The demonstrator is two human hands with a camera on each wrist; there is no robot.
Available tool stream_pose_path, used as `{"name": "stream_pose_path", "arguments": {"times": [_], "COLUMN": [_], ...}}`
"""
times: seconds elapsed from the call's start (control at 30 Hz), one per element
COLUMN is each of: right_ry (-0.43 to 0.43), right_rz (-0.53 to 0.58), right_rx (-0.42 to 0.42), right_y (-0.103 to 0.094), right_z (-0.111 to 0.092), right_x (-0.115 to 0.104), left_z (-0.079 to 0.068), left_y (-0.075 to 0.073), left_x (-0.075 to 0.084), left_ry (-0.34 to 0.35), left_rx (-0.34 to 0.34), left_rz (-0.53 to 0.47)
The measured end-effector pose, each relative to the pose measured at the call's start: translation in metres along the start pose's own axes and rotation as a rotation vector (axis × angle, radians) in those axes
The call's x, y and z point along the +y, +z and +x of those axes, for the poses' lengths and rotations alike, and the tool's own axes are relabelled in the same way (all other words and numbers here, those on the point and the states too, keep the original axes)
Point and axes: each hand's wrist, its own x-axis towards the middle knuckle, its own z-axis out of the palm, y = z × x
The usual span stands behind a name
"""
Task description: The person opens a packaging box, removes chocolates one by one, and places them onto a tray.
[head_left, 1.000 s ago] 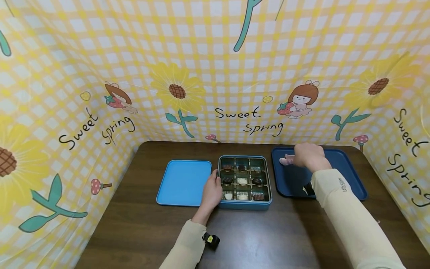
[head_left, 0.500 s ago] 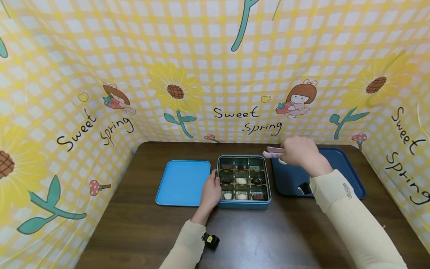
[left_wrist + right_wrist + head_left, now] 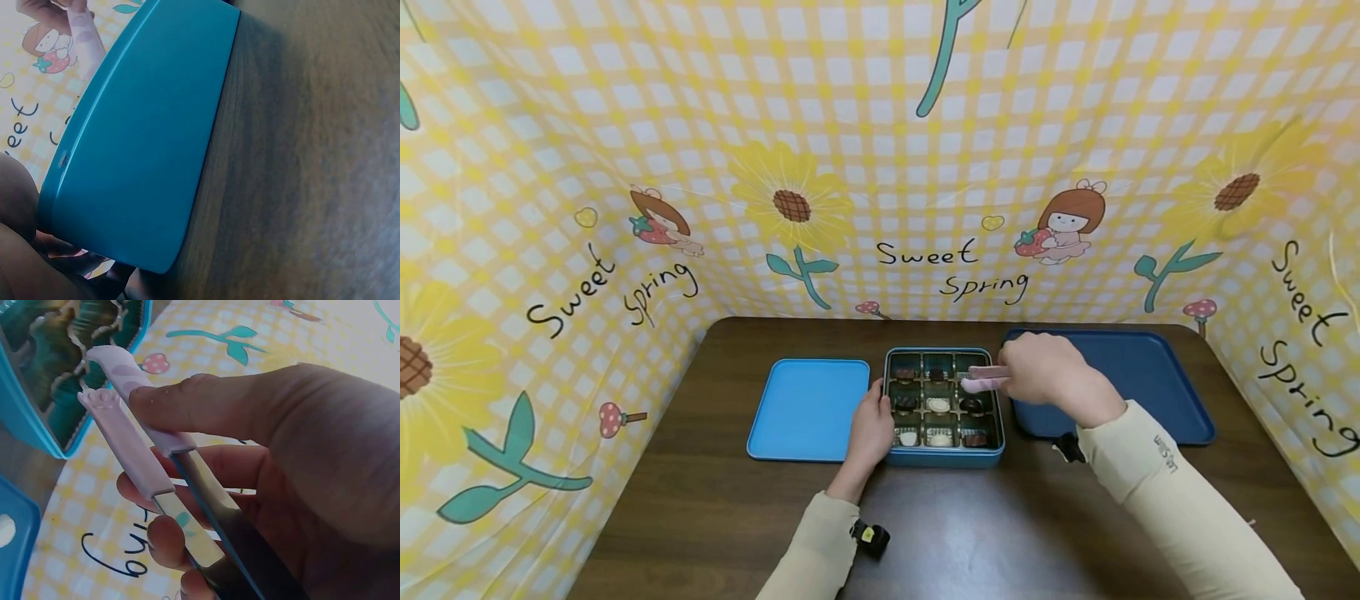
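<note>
My right hand (image 3: 1051, 377) holds tongs (image 3: 128, 434) with pink paw-shaped tips and metal arms. In the head view the tips lie over the right side of a blue tin (image 3: 946, 458), near its upper-right compartments. The tips look slightly apart in the right wrist view; whether anything is between them cannot be told. Chocolates, dark and white, sit in the tin's gold divider, among them a white chocolate (image 3: 938, 405) in the middle. At the tin's left wall my left hand (image 3: 872, 427) grips the side, with the thumb near the rim in the left wrist view.
Left of the tin lies a light blue lid (image 3: 808, 408). A dark blue tray (image 3: 1138, 383) lies to the right, partly behind my right hand; a small white piece (image 3: 6, 530) shows on it in the right wrist view. A patterned cloth (image 3: 880, 167) hangs behind the brown table (image 3: 970, 533).
My right hand has carried the tongs left from over the tray to above the tin's right side. The left hand keeps its grip on the tin.
</note>
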Motion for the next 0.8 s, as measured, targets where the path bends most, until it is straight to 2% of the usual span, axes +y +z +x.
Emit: {"name": "stream_pose_path", "arguments": {"times": [0.3,0.8], "right_ry": [0.012,-0.033], "right_rz": [-0.025,-0.215], "right_rx": [-0.052,-0.038], "right_y": [0.014,0.036], "right_z": [0.003,0.021], "right_x": [-0.007,-0.030], "left_z": [0.000,0.000], "left_y": [0.000,-0.002], "left_x": [0.000,0.000], "left_ry": [-0.004,0.004], "left_rx": [0.003,-0.003], "left_rz": [0.003,0.012]}}
